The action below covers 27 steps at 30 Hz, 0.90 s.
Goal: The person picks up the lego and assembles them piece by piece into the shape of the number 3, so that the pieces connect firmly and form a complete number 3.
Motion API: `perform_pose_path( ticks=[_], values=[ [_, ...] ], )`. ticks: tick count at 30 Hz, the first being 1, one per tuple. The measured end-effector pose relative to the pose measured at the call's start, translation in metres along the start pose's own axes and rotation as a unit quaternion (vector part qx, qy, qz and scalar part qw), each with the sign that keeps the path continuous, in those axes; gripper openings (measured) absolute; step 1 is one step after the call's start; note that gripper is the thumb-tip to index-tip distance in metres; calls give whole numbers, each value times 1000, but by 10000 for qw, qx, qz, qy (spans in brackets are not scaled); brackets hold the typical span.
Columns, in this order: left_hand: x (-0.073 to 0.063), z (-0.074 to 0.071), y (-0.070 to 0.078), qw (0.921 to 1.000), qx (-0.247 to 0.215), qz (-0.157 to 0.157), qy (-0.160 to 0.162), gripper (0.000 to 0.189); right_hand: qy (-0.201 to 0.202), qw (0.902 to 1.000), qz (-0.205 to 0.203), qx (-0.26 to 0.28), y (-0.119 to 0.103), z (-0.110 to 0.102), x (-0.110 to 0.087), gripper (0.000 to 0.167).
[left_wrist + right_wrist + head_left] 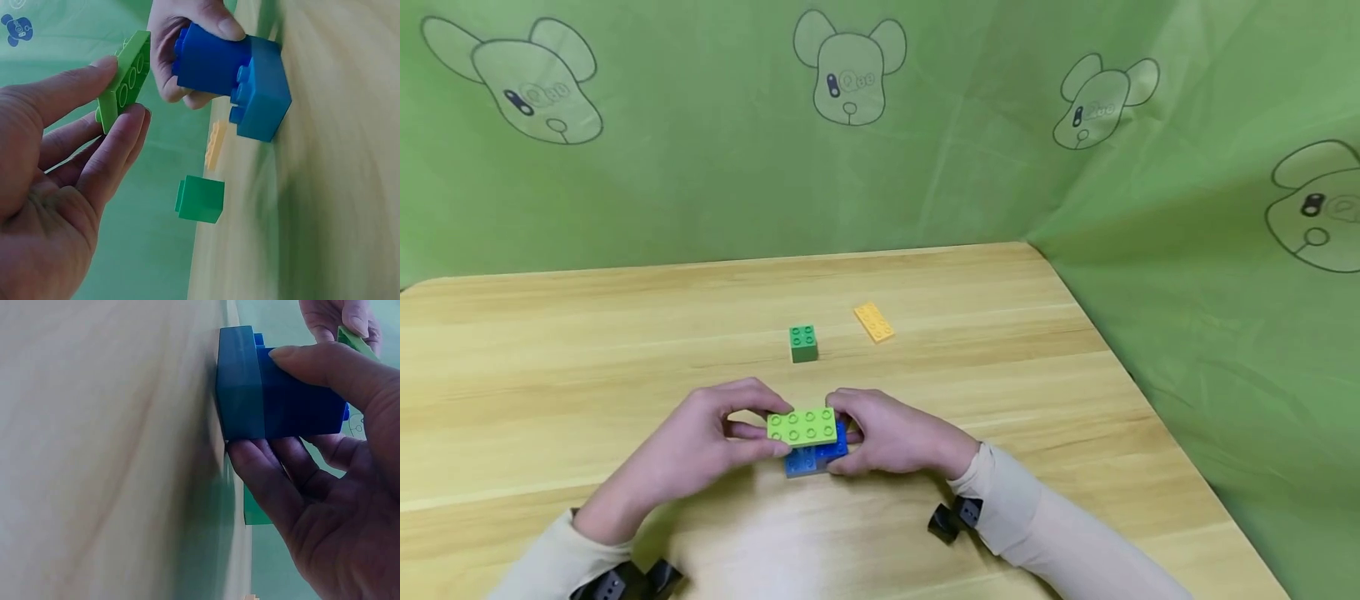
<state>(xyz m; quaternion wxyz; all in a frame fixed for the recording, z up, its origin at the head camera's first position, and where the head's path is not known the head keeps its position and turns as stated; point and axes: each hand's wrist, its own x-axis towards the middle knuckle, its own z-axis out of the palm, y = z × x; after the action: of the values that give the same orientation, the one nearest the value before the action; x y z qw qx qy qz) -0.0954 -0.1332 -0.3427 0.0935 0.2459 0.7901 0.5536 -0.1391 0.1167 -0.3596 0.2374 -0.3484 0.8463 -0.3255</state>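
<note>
My left hand (711,433) pinches a thin lime-green building brick (802,427) between thumb and fingers, studs up in the head view. Its hollow underside with round tubes shows in the left wrist view. My right hand (891,433) grips a dark blue brick (212,61) between thumb and fingers. That brick sits on one end of a lighter blue brick (265,90), whose other studs are bare, so the pair forms a step. The lime-green brick is apart from the blue pair in the left wrist view, and overlaps it from above in the head view.
A green square brick (803,343) stands on the wooden table (587,367) beyond my hands. Behind it to the right lies a thin yellow-orange brick (874,322). Green cloth (715,167) with mouse-head drawings hangs along the table's back and right side.
</note>
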Motion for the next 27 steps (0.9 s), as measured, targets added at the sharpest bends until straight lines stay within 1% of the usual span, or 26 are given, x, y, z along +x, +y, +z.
perform_pose_path(
  ticks=[7,13,22,27],
  values=[
    [2,12,-2,9995,-219,103,-201,28,55,9999,5,136,2,1,-2,34],
    [3,16,-5,9998,-67,87,-168,30,44,9998,-13,194,2,0,-2,34],
    [3,18,-7,9996,144,195,-118,31,83,9999,-6,118,1,0,-2,34],
    [3,20,-4,9987,405,269,-130,31,64,9999,-33,98,1,2,-2,33]
  ],
)
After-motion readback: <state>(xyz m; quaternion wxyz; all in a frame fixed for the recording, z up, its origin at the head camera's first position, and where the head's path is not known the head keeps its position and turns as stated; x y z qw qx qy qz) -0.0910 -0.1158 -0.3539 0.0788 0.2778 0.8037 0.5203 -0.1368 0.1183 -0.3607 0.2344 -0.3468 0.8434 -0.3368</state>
